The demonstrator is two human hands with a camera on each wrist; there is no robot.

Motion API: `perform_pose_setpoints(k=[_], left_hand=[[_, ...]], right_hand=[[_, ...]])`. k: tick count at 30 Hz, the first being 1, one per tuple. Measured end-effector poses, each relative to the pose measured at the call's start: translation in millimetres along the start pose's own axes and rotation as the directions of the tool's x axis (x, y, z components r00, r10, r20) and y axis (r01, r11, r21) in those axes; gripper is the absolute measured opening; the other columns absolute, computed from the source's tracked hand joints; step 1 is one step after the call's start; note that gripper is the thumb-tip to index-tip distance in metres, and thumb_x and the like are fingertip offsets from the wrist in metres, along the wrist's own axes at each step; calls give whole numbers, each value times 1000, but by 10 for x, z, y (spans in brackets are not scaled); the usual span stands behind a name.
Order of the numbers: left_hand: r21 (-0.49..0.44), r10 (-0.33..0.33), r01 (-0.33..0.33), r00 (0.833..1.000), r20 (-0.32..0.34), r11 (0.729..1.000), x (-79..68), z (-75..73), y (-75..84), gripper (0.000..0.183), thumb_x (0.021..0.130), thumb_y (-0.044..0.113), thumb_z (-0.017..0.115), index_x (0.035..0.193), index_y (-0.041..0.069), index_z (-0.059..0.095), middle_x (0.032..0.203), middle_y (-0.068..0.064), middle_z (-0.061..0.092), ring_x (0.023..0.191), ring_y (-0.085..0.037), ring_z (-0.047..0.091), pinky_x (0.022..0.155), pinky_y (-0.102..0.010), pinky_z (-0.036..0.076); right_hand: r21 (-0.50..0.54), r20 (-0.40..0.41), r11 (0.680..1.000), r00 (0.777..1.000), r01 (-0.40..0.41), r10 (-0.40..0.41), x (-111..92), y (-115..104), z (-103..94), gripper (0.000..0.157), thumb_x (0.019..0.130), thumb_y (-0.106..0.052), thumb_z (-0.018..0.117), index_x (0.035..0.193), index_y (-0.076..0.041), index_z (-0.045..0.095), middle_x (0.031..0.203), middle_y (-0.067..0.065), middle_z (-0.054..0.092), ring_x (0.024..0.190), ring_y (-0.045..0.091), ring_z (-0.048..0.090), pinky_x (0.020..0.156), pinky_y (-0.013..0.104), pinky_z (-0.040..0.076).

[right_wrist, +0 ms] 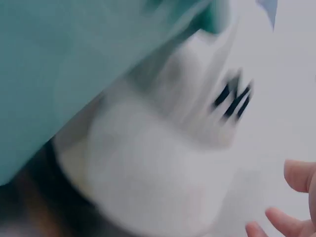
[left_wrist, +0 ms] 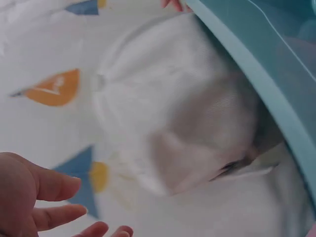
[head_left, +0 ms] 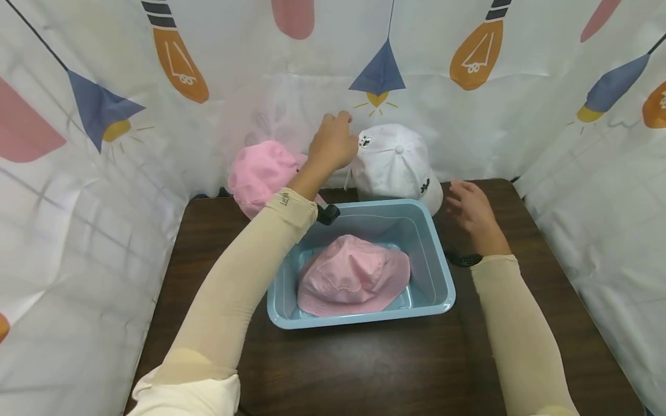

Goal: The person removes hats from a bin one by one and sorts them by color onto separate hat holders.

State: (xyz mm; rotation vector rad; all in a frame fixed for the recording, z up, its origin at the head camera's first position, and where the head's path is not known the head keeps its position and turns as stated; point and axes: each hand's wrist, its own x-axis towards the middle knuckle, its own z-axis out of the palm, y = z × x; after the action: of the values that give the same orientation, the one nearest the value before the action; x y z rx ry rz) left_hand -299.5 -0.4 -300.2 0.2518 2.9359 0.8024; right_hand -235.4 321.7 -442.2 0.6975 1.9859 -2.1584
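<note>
My left hand (head_left: 335,141) is raised beside the white cap (head_left: 392,159), at its left side in the head view. In the left wrist view its fingers are spread and loosely bent, apart from the cap (left_wrist: 148,98). To the right of the cap's brim, my right hand (head_left: 470,208) hovers with relaxed fingers and nothing in them. The white cap stands behind the blue bin (head_left: 444,292) and has small black marks on it. Inside the bin lies a pink bucket hat (head_left: 354,277). A brighter pink cap (head_left: 265,173) sits behind my left forearm, partly hidden by it.
The bin stands on a dark wooden table (head_left: 364,370). White cloth (head_left: 224,133) printed with lamps and bulbs hangs behind the table and along both sides. My left forearm crosses over the bin's back left corner.
</note>
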Motion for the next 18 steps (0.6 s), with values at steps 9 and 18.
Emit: perform_pose_setpoints(k=[9,18], left_hand=[[87,250,-240,959,-134,967,-982,-563,-360,43,105,30,49,144,13,53,136,-11,55,109,-28,59,90,-48,51],[118,291,-271,932,-217,955,-1683,-503,-1081,39,104,27,54,136,8,61,116,-15,62,100,-34,61,83,-54,51]], right_hand=[[-491,52,776,902,396,-428,-767,-758,373,59,100,-55,54,150,-25,45,144,9,55,115,16,62,89,34,46],[-654,433,275,647,704,-628,-1331,-947,845,43,99,-38,66,137,-19,61,104,6,76,87,21,73,67,29,51]])
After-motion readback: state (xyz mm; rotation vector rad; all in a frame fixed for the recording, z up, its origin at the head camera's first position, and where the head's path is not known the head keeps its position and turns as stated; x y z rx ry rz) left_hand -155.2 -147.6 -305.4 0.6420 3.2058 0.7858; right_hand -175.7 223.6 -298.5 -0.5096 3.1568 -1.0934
